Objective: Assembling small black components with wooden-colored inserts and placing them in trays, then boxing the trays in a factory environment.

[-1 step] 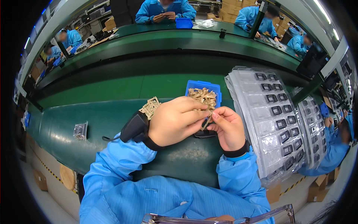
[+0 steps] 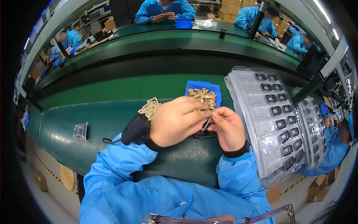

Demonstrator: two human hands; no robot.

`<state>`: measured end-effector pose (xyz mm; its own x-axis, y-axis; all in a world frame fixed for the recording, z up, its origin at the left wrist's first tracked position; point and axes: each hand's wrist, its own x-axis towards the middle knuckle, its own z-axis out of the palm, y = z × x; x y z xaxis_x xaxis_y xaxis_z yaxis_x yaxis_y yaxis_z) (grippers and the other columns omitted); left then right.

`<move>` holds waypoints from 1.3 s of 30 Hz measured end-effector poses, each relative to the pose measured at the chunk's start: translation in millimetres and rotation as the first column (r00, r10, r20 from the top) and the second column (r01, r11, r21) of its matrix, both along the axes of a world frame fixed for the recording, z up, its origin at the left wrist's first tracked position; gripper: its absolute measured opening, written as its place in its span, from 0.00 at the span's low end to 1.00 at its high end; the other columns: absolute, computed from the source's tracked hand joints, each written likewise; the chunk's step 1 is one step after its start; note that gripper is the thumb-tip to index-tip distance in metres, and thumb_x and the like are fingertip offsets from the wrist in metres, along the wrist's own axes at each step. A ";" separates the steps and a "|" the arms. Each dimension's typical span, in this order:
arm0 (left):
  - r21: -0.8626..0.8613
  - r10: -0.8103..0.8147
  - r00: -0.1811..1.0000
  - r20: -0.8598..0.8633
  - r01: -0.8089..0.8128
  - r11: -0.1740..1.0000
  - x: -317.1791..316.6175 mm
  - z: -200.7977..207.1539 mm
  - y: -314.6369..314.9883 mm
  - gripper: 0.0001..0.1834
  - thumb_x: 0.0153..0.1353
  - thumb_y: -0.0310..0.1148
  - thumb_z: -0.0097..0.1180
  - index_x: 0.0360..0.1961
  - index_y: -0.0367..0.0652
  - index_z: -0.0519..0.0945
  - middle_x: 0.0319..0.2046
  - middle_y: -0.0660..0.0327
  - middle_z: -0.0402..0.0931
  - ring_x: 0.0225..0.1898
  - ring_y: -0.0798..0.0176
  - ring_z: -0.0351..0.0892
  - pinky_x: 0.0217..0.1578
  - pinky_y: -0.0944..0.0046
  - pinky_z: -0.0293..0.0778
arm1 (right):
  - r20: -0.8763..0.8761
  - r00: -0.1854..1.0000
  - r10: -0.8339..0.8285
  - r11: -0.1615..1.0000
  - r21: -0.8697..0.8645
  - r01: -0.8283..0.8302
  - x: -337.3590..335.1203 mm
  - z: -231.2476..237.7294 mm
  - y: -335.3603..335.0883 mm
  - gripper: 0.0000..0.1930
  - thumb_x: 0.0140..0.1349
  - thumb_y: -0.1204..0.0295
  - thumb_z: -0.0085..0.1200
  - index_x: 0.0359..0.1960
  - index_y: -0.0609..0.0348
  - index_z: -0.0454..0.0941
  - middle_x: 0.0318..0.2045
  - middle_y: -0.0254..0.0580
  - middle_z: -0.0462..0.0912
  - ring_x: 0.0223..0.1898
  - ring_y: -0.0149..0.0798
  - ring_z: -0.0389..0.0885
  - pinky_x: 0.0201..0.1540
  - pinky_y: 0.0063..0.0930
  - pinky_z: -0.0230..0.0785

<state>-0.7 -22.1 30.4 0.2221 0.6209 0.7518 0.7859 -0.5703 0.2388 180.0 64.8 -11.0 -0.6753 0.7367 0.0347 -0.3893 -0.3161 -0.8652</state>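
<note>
My left hand (image 2: pixel 179 121) reaches over the bench with its fingers together, and its fingertips close on the upper end of a thin tan strip (image 2: pixel 207 122). From the other side my right hand (image 2: pixel 228 128) pinches the same strip between thumb and fingers. Just beyond the hands stands a blue plastic box (image 2: pixel 219 98) full of loose tan strips (image 2: pixel 202 96). A pile of tan frame-like pieces (image 2: pixel 149 106) lies beside my left hand, partly hidden by it. Below the fingertips a dark flat part (image 2: pixel 205 134) rests on the green bench, mostly covered.
Stacked clear trays (image 2: pixel 257 123) with black frame-shaped parts stand at the right. A small clear bag (image 2: pixel 80 131) lies on the bench to the left. Beyond a raised dark green ledge (image 2: pixel 164 46), co-workers in blue sit at another bench. A post (image 2: pixel 307 89) rises at the right.
</note>
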 end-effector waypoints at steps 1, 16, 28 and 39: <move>0.047 0.041 0.997 -0.058 -0.038 0.998 2.0 0.9 1.9 0.13 0.47 0.23 0.67 0.37 0.40 0.84 0.40 0.58 0.84 0.39 0.55 0.84 0.38 0.60 0.81 | 0.013 0.999 -0.029 1.000 -0.001 0.029 -0.2 -0.5 0.2 0.04 0.67 0.74 0.56 0.39 0.61 0.78 0.33 0.35 0.83 0.33 0.26 0.81 0.34 0.19 0.76; 0.037 0.047 0.903 -0.427 -0.035 0.999 -2.6 -0.3 17.3 0.13 0.49 0.28 0.64 0.37 0.39 0.81 0.36 0.58 0.81 0.37 0.58 0.82 0.30 0.62 0.79 | 0.080 0.995 -0.057 0.995 0.084 0.050 -2.7 -5.3 4.8 0.04 0.68 0.74 0.54 0.37 0.61 0.78 0.30 0.31 0.79 0.31 0.23 0.75 0.34 0.18 0.72; -0.425 0.326 0.930 0.168 -0.230 0.876 -35.0 -36.2 54.5 0.07 0.58 0.27 0.60 0.37 0.35 0.82 0.31 0.52 0.82 0.32 0.59 0.83 0.34 0.63 0.78 | 0.200 0.938 -0.283 0.949 0.200 0.244 -4.3 -13.5 21.6 0.04 0.69 0.73 0.52 0.37 0.59 0.75 0.28 0.33 0.79 0.28 0.25 0.76 0.32 0.19 0.71; -0.152 0.041 0.965 -0.261 -0.083 0.985 -11.1 -28.0 13.5 0.12 0.50 0.28 0.66 0.38 0.41 0.83 0.36 0.59 0.83 0.36 0.55 0.83 0.36 0.60 0.80 | 0.084 0.980 -0.178 0.984 0.014 0.178 -1.4 -13.9 21.8 0.05 0.69 0.72 0.54 0.37 0.60 0.75 0.29 0.33 0.79 0.28 0.25 0.77 0.33 0.20 0.75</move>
